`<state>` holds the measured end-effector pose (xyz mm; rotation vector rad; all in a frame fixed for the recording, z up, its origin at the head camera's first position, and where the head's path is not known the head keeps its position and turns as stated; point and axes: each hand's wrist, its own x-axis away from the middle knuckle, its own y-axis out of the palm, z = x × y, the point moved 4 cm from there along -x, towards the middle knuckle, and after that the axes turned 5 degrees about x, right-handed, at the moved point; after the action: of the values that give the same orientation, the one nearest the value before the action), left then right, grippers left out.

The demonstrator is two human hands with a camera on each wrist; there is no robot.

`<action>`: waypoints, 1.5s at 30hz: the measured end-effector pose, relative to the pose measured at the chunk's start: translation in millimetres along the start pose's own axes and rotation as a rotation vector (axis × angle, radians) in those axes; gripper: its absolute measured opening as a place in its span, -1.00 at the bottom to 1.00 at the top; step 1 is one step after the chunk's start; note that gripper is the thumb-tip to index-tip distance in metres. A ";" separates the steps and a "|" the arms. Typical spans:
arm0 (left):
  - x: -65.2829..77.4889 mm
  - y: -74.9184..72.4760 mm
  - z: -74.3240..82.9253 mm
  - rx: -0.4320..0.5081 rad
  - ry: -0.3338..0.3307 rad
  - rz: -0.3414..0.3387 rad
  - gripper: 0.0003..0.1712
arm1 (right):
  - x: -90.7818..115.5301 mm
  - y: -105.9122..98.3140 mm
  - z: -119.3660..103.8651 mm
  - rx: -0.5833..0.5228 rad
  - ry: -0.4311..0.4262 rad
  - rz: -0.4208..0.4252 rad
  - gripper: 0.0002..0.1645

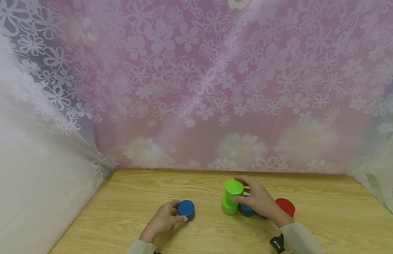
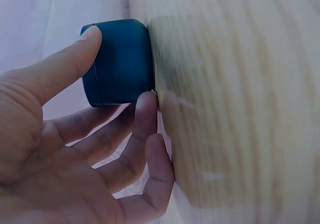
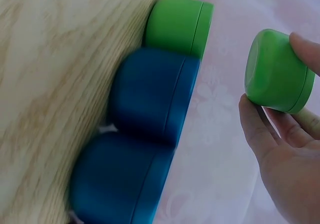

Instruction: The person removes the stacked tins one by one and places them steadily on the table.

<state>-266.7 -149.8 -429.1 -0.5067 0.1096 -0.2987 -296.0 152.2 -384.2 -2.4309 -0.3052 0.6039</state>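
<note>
My left hand (image 1: 163, 219) holds a blue round lidded tin (image 1: 186, 210) that stands on the table. In the left wrist view, the thumb lies on the rim of this blue tin (image 2: 122, 63) and the fingers are at its other side. My right hand (image 1: 261, 199) grips a green tin (image 1: 233, 188) between thumb and fingers, raised off the tabletop. The right wrist view has this held green tin (image 3: 277, 71) apart from a row on the table: another green tin (image 3: 175, 26), a blue tin (image 3: 147, 93) and a second blue tin (image 3: 117, 179).
A red tin (image 1: 286, 207) stands at the right end of the row, partly behind the right forearm. The wooden table (image 1: 133, 190) meets a flowered pink curtain (image 1: 196, 106) at the back, with pale sheeting (image 1: 31, 169) on the left.
</note>
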 end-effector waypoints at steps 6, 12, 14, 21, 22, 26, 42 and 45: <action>-0.2 -0.2 -0.2 0.002 -0.014 0.009 -0.42 | 4.9 -10.3 0.5 0.018 0.023 0.010 -0.24; 0.4 0.0 -0.3 0.018 -0.017 -0.008 -0.41 | 13.4 -21.8 3.8 0.029 0.054 0.014 -0.23; 0.5 0.0 -0.1 0.022 -0.006 -0.012 -0.41 | 14.9 -25.7 6.0 0.044 0.056 0.020 -0.23; 1.3 -0.7 -0.7 0.031 0.000 -0.019 -0.41 | 21.4 -35.9 15.1 0.077 0.070 0.029 -0.21; 1.2 -0.8 -1.1 0.034 0.001 -0.020 -0.40 | 22.3 -37.3 15.9 0.077 0.071 0.033 -0.21; 0.2 -0.5 -1.5 0.032 0.005 -0.019 -0.39 | 25.1 -42.8 19.1 0.085 0.066 0.043 -0.20; -1.0 0.2 -2.1 0.046 0.008 -0.022 -0.39 | 38.3 -62.8 34.0 0.141 0.083 0.058 -0.18; -0.9 -0.1 -2.5 0.046 0.000 -0.023 -0.39 | 41.2 -65.4 37.7 0.143 0.095 0.056 -0.17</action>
<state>-268.1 -150.7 -431.2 -0.4622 0.0971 -0.3231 -283.3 237.3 -385.3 -2.3276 -0.1497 0.5151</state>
